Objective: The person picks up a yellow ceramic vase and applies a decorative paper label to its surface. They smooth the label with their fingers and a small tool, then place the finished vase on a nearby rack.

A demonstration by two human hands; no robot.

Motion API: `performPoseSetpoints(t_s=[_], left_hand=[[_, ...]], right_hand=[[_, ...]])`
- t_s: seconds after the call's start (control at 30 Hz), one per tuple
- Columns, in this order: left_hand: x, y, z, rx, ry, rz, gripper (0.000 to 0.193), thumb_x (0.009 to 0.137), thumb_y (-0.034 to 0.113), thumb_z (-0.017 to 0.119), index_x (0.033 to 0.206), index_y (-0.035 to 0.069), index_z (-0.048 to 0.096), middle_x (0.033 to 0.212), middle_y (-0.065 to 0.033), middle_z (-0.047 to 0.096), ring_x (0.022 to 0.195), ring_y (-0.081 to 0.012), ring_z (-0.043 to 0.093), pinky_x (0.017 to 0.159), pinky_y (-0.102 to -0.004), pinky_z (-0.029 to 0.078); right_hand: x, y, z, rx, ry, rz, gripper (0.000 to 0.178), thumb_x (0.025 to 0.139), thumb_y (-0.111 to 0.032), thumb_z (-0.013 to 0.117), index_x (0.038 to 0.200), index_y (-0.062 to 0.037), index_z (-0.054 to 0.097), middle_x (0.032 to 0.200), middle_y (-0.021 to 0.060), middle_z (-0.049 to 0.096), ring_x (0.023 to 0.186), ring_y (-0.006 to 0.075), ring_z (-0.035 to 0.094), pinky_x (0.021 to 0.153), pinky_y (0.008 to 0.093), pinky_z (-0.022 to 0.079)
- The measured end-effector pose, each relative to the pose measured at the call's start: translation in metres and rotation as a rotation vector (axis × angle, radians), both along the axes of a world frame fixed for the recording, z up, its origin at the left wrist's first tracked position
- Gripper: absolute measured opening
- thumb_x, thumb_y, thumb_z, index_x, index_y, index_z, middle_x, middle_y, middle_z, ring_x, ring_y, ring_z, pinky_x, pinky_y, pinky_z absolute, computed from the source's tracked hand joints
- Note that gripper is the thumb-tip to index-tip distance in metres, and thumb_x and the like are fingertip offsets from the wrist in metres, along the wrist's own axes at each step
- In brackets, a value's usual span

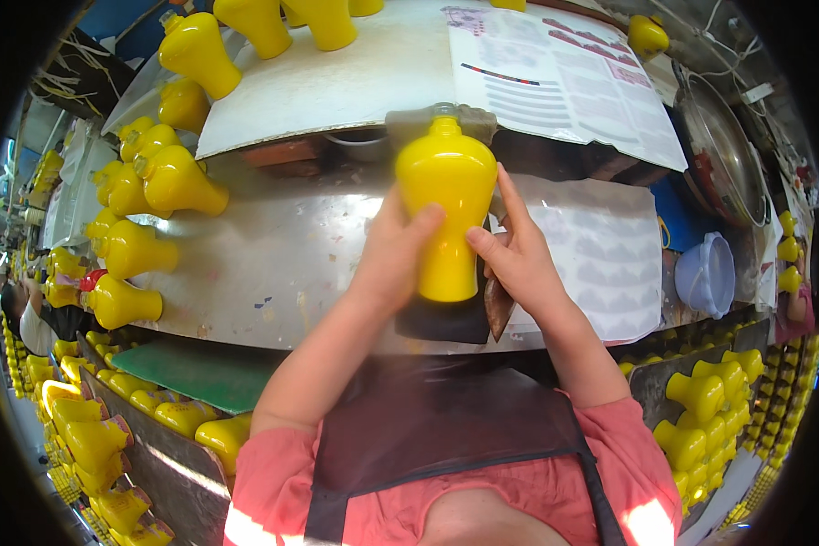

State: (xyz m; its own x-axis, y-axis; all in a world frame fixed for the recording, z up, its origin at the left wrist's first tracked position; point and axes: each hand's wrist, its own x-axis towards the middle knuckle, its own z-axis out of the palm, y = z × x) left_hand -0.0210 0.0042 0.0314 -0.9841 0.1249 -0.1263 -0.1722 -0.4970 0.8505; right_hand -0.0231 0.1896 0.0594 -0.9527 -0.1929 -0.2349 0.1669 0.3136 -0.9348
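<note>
A glossy yellow vase-shaped bottle (446, 205) with a clear neck is upright in the picture between my two hands, above the middle of the metal-topped table (273, 246). My left hand (393, 246) is closed around its left side, the thumb lying across the front. From the right, my right hand (522, 259) grips it with thumb and fingers. A brown, pointed flat piece (498, 309) shows below my right palm, seemingly tucked in that hand; its upper part is hidden. Under the bottle lies a dark pad (441, 325). A printed white sheet (610, 255) lies beside my right hand.
Several yellow bottles (187, 182) line the table's left side. More stand on the raised white board (337, 86) at the back, beside another printed sheet (555, 82). A pale blue bucket (705, 275) is at the right. Racks of yellow bottles (701, 396) flank me.
</note>
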Motion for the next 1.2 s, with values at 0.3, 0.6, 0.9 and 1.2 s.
performPoseSetpoints(t_s=[0.3,0.6,0.9,1.2], left_hand=[[0.023,-0.011,0.005,-0.901,0.360,0.169,0.088,0.092,0.013,0.066,0.164,0.000,0.018,0.163,-0.0243,0.030,0.151,-0.0328,0.033,0.124,-0.0414,0.028],[0.008,-0.004,-0.005,-0.141,0.066,-0.055,0.090,0.096,0.021,0.073,0.165,0.006,0.017,0.160,-0.0115,0.038,0.147,-0.0234,0.038,0.121,-0.0382,0.032],[0.023,0.006,-0.004,-0.632,0.106,0.066,0.093,0.098,0.013,0.064,0.166,0.004,0.001,0.161,-0.0188,0.032,0.146,-0.0269,0.038,0.120,-0.0384,0.033],[0.018,0.015,-0.006,-0.604,0.264,0.178,0.095,0.095,0.021,0.061,0.166,0.006,0.000,0.148,-0.0262,0.051,0.128,-0.0379,0.059,0.107,-0.0411,0.047]], right_hand=[[-0.004,-0.007,-0.008,-0.210,-0.009,0.068,0.086,0.094,-0.020,0.073,0.163,-0.0019,0.026,0.130,0.0134,0.062,0.071,0.0054,0.057,0.066,0.0244,0.049],[0.018,-0.013,-0.002,0.403,0.466,-0.015,0.087,0.093,-0.019,0.073,0.163,-0.0004,0.025,0.130,0.0184,0.062,0.071,0.0091,0.060,0.069,0.0265,0.052],[-0.001,-0.004,-0.021,-0.240,0.000,0.058,0.080,0.098,-0.015,0.067,0.165,-0.0026,0.023,0.126,0.0079,0.062,0.075,0.0047,0.056,0.068,0.0228,0.049],[0.029,0.009,-0.010,0.218,0.439,0.054,0.062,0.096,-0.018,0.064,0.154,-0.0059,0.044,0.122,0.0258,0.063,0.101,0.0373,0.062,0.091,0.0415,0.051]])
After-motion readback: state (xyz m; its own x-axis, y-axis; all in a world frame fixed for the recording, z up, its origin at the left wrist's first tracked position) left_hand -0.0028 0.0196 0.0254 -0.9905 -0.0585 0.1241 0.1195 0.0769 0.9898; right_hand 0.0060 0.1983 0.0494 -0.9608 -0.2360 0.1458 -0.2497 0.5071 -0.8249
